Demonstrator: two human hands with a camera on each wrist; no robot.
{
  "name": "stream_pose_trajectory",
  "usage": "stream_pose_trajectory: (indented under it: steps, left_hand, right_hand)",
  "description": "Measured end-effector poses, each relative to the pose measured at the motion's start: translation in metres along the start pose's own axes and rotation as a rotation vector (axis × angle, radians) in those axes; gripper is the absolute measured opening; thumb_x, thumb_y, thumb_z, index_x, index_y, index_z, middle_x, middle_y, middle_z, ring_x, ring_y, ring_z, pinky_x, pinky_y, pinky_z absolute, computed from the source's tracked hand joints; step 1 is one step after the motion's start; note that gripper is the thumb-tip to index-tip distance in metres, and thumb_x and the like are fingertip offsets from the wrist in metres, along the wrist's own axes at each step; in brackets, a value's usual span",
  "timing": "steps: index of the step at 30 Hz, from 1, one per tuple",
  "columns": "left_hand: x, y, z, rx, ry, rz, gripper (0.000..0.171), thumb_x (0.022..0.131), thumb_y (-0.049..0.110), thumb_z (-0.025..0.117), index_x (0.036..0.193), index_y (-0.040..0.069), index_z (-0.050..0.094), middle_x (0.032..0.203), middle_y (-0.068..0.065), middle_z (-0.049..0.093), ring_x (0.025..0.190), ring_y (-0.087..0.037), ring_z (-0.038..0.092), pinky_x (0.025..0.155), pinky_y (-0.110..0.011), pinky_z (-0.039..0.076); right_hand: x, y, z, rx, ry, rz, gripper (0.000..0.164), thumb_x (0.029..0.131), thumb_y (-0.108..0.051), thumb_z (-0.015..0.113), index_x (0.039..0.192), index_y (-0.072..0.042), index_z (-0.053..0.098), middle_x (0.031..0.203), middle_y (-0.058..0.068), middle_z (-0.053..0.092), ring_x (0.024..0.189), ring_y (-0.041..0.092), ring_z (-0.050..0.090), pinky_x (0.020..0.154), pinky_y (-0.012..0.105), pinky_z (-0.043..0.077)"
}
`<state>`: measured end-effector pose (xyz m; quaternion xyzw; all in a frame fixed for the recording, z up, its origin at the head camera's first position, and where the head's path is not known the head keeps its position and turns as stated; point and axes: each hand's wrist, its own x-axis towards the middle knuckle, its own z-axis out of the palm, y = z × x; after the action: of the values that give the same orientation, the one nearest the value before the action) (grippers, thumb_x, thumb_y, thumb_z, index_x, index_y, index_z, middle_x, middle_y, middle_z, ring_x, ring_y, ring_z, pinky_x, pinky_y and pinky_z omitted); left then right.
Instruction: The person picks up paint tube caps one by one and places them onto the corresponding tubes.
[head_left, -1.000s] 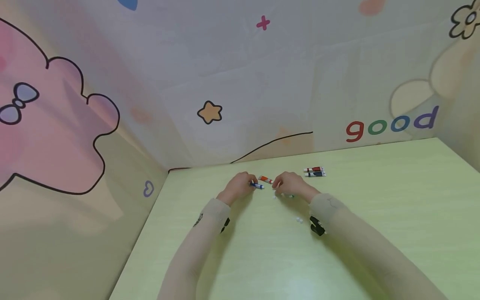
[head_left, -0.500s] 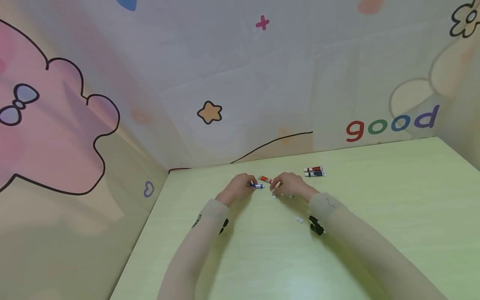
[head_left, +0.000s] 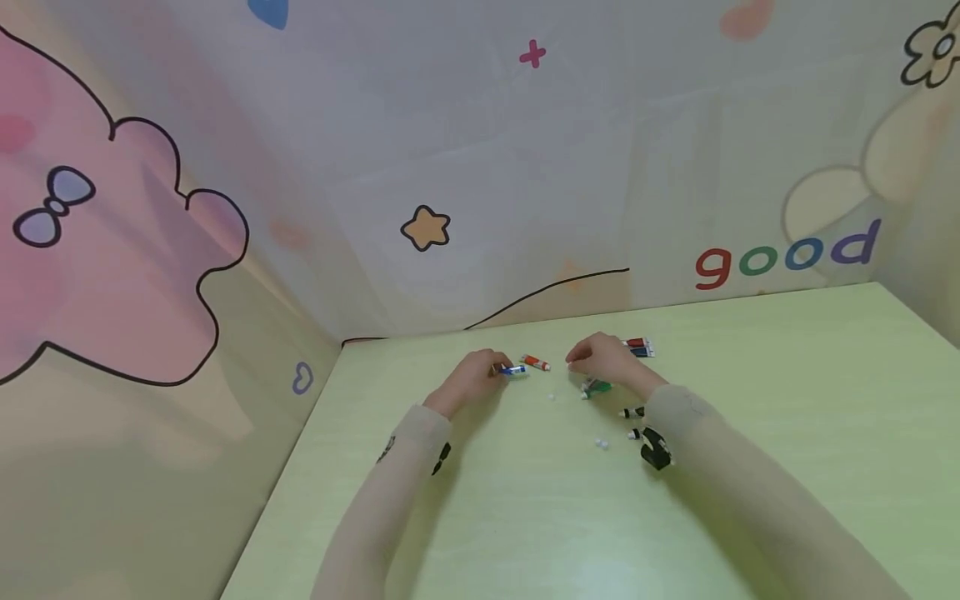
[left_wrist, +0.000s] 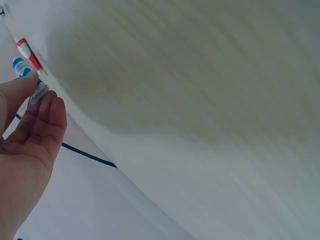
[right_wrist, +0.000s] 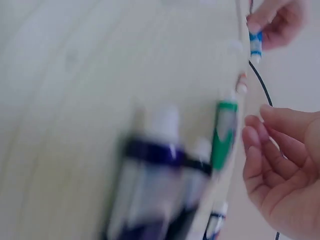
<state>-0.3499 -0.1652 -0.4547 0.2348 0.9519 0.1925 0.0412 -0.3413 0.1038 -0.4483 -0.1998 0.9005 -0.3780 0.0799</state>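
My left hand (head_left: 474, 377) pinches the crimped end of a small blue paint tube (head_left: 515, 371) between thumb and fingers; in the right wrist view the blue tube's white tip points away from the fingers. An orange-red paint tube (head_left: 536, 362) lies just beyond it. My right hand (head_left: 606, 358) is raised a little over the table, thumb and fingertips close together, with a small white speck like a cap (head_left: 567, 365) at the tips. Under its palm side lies a green paint tube (head_left: 597, 389). Another white cap (head_left: 552, 397) sits on the table between the hands.
Red and dark blue tubes (head_left: 640, 347) lie behind my right hand, partly covered by it. Two dark-banded tubes (head_left: 634, 413) lie by the right sleeve, and a pair of white caps (head_left: 602, 443) is nearer me. A printed cloth wall (head_left: 487, 167) stands behind the table.
My right hand has lifted and moved right and back, away from the blue tube, uncovering the green tube and the dark-banded tubes. My left hand stays nearly in place with the blue tube.
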Motion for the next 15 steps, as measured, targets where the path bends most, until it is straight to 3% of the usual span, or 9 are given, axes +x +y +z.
stream_pose_trajectory:
  steps: [5,8,11,15]
  left_hand:
    - [-0.003,0.005,-0.013,-0.095,0.076,0.02,0.022,0.099,0.009,0.066,0.119,0.002,0.068,0.105,-0.008,0.07,0.094,-0.02,0.063,0.083,-0.033,0.053]
    - [-0.005,0.011,-0.028,-0.192,0.144,0.025,0.019,0.099,0.013,0.067,0.116,0.003,0.068,0.103,-0.007,0.069,0.093,-0.019,0.063,0.08,-0.032,0.054]
    - [-0.009,0.021,-0.047,-0.308,0.221,0.029,0.019,0.099,0.016,0.066,0.114,0.005,0.068,0.104,-0.006,0.069,0.092,-0.02,0.063,0.078,-0.032,0.054]
    - [-0.02,0.043,-0.072,-0.448,0.316,0.046,0.022,0.1,0.021,0.066,0.117,0.007,0.069,0.106,-0.006,0.069,0.092,-0.021,0.064,0.08,-0.033,0.053]
  right_hand:
    - [-0.014,0.005,-0.026,0.131,0.062,0.009,0.031,0.101,-0.014,0.06,0.124,0.006,0.065,0.116,0.02,0.069,0.105,0.037,0.065,0.093,0.049,0.051]
    - [-0.023,0.002,-0.044,0.24,0.076,0.011,0.035,0.102,-0.016,0.06,0.129,0.007,0.062,0.122,0.023,0.067,0.111,0.043,0.061,0.098,0.052,0.049]
    - [-0.033,-0.004,-0.062,0.337,0.08,0.026,0.042,0.103,-0.023,0.061,0.134,0.004,0.058,0.128,0.024,0.064,0.116,0.04,0.06,0.104,0.053,0.045]
    - [-0.05,-0.017,-0.084,0.432,0.088,0.013,0.046,0.101,-0.031,0.064,0.135,-0.001,0.059,0.127,0.016,0.065,0.114,0.027,0.063,0.104,0.043,0.047]
